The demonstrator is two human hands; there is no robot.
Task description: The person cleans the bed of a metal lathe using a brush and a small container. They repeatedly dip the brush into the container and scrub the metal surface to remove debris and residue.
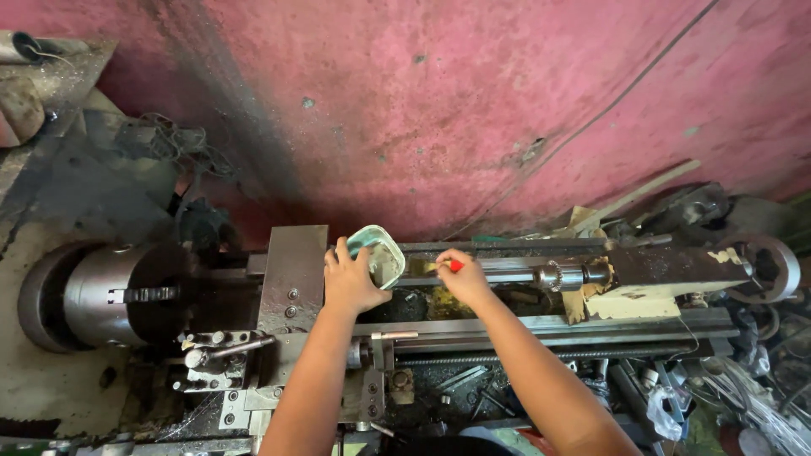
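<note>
Pink wall (473, 93) backs a greasy lathe (279, 287). Above its bed, the left hand (351, 279) grips a small tub (378, 253); the right hand (463, 277) pinches a red-handled brush (441, 266) beside the chuck (127, 295) and scattered tools (473, 388).

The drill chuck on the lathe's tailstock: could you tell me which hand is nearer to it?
Right. The right hand, holding a small brush, sits just left of the drill chuck; the left hand holds a tub farther left.
</note>
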